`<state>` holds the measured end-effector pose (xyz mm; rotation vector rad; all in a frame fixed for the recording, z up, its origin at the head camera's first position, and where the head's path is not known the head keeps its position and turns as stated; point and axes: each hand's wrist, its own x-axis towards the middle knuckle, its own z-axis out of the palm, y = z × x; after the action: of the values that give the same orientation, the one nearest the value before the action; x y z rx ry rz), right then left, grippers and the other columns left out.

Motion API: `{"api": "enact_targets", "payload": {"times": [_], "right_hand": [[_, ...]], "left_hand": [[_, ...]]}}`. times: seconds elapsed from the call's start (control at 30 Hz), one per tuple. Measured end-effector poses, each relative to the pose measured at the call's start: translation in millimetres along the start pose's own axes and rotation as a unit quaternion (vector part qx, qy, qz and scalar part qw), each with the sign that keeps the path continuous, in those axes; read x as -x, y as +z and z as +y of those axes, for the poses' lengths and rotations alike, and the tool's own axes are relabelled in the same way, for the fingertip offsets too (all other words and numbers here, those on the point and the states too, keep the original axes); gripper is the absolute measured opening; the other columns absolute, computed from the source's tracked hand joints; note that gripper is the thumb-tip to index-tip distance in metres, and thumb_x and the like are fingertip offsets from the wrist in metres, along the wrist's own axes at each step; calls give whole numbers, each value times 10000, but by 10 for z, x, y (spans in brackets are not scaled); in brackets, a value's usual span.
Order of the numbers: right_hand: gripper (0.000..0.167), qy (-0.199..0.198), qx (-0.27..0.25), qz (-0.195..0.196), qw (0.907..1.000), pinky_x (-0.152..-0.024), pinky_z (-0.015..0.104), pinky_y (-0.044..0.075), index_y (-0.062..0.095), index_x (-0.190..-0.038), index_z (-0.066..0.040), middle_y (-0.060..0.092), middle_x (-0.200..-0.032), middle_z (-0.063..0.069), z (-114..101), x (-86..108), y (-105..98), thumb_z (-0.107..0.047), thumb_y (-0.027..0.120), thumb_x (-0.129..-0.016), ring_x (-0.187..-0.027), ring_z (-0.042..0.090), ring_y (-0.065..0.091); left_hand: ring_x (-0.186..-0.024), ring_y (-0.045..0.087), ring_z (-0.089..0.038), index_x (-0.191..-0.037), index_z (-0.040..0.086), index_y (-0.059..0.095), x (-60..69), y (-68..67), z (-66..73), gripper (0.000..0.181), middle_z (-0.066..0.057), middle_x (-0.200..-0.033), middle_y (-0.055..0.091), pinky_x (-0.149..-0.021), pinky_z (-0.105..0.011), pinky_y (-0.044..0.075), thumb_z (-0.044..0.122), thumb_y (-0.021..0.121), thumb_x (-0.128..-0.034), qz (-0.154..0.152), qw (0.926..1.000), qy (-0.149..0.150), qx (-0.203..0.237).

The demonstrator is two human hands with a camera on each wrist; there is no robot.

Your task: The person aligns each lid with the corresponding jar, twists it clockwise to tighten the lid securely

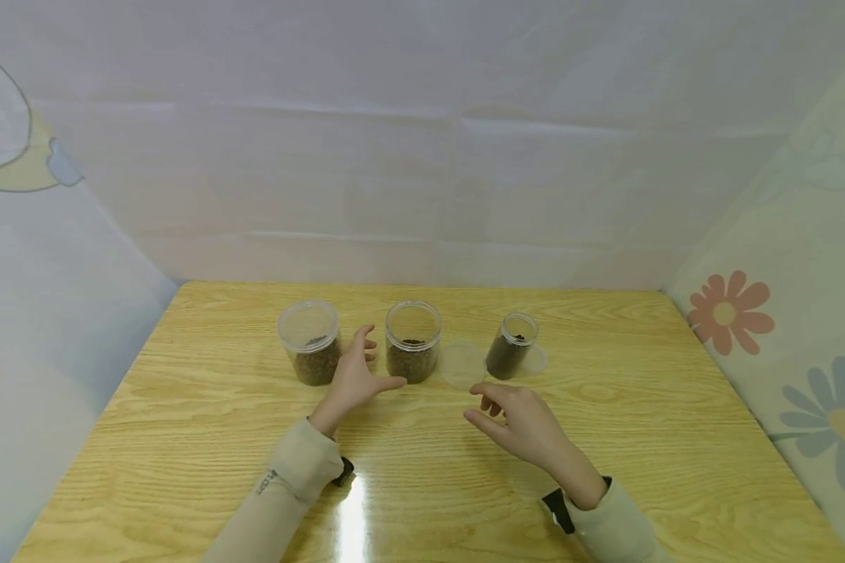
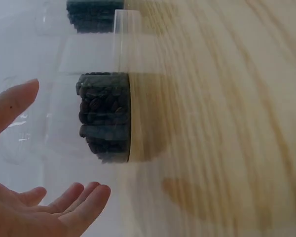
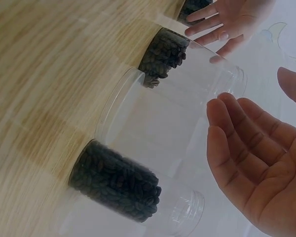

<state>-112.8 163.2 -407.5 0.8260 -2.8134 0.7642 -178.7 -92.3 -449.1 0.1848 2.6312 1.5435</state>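
Three clear jars with dark beans stand in a row: a wide left jar (image 1: pixel 315 361), a wide middle jar (image 1: pixel 411 360) and a narrower right jar (image 1: pixel 508 356). My left hand (image 1: pixel 355 381) reaches between the left and middle jars, fingers and thumb spread, holding nothing. In the left wrist view, beans (image 2: pixel 106 116) in a jar lie beyond the hand (image 2: pixel 44 212). My right hand (image 1: pixel 528 426) hovers in front of the narrow jar, fingers loosely bent, holding nothing. The right wrist view has that hand (image 3: pixel 261 163) apart from the narrow jar's beans (image 3: pixel 116 182).
A clear round lid (image 1: pixel 462 365) lies between the middle and narrow jars. Another clear lid (image 1: pixel 535 359) lies at the narrow jar's right. The wooden table (image 1: pixel 641 414) meets a pale cloth backdrop (image 1: pixel 422 195) behind, with printed cloth on both sides.
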Motion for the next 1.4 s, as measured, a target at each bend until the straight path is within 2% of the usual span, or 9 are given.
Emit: {"api": "enact_targets", "payload": {"times": [0.17, 0.37, 0.57, 0.8, 1.03, 1.4], "right_hand": [[285, -60, 16, 12, 10000, -557, 194, 461, 646, -1023, -40, 632, -760, -24, 5, 6, -7, -265, 645, -848, -649, 56, 565], [292, -44, 29, -3, 10000, -560, 191, 460, 644, -1030, -32, 631, -769, -22, 10, 18, -17, -259, 647, -845, -657, 61, 565], [300, 23, 63, -35, 10000, -562, 191, 458, 644, -1037, -35, 631, -777, -24, 15, 22, -17, -266, 646, -845, -663, 64, 566], [311, 85, 62, -91, 9999, -564, 195, 459, 641, -1047, -33, 633, -784, -18, 13, 18, -17, -272, 642, -848, -670, 95, 582], [318, 113, 98, -169, 9997, -563, 198, 458, 638, -1054, -32, 635, -788, -13, 17, 18, -29, -275, 640, -849, -676, 100, 584], [313, -39, 121, -195, 9997, -567, 207, 464, 638, -1054, -40, 638, -792, -5, 40, 5, -24, -280, 636, -853, -671, 74, 576]], "left_hand": [[-1227, 365, -371, -1443, 95, 140, -92, 90, -25, 1081, -209, -1365, 339, -930, -527, 371, 218, 843, -632, -89, 9998, -30, 199], [-1275, 310, -366, -1447, 117, 116, -167, 198, -67, 1122, -219, -1393, 311, -980, -540, 310, 225, 856, -611, -70, 9985, 201, 514], [-1303, 258, -366, -1449, 137, 108, -203, 260, -35, 1131, -226, -1433, 255, -995, -574, 257, 220, 858, -607, -70, 9968, 309, 734], [-1305, 267, -347, -1451, 141, 70, -239, 295, -23, 1159, -196, -1453, 235, -1016, -553, 237, 215, 859, -606, -104, 9951, 338, 925], [-1299, 277, -349, -1451, 179, 38, -258, 321, -29, 1178, -214, -1435, 261, -1030, -534, 224, 251, 855, -605, -25, 9955, 197, 932], [-1281, 296, -368, -1460, 190, 39, -255, 325, -51, 1099, -219, -1414, 275, -1001, -528, 282, 239, 812, -680, -88, 9946, 416, 951]]}}
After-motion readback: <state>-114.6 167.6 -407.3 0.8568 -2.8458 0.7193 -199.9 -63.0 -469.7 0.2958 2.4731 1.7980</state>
